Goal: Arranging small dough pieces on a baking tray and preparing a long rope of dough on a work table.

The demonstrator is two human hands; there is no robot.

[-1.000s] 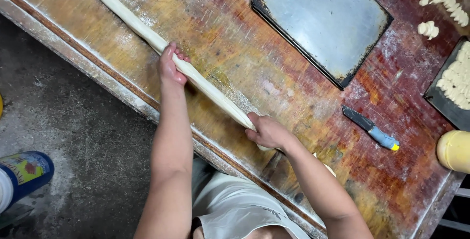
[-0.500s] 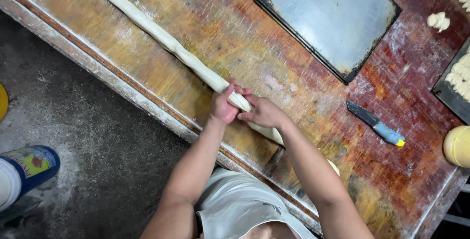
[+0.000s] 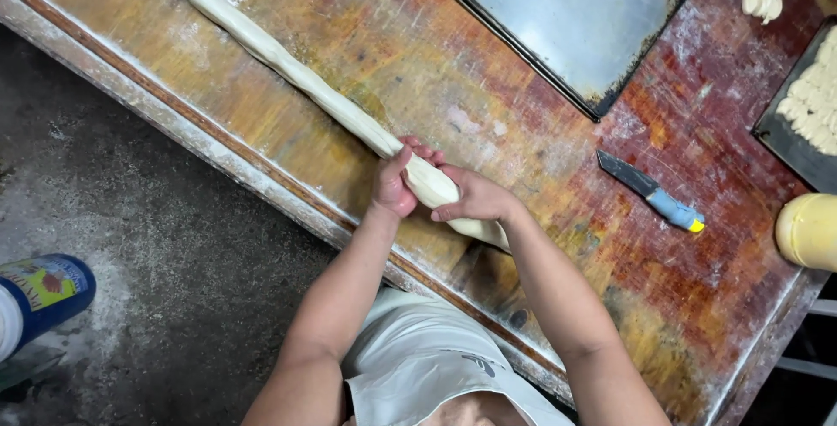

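Dough rope (image 3: pixel 288 73) between both hands: left hand (image 3: pixel 394 184), right hand (image 3: pixel 475 202) curled on it.

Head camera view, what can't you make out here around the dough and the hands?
- Dough rope: far end cut off by the top edge.
- Its middle: covered by the left hand and right hand.
- Tray of dough pieces: cut off by the right edge.

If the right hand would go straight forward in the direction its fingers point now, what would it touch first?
The right hand points up-left across the dough rope, toward the left hand. It already lies on the dough, so going on it would probably meet the left hand's fingers first; the two hands look almost touching.
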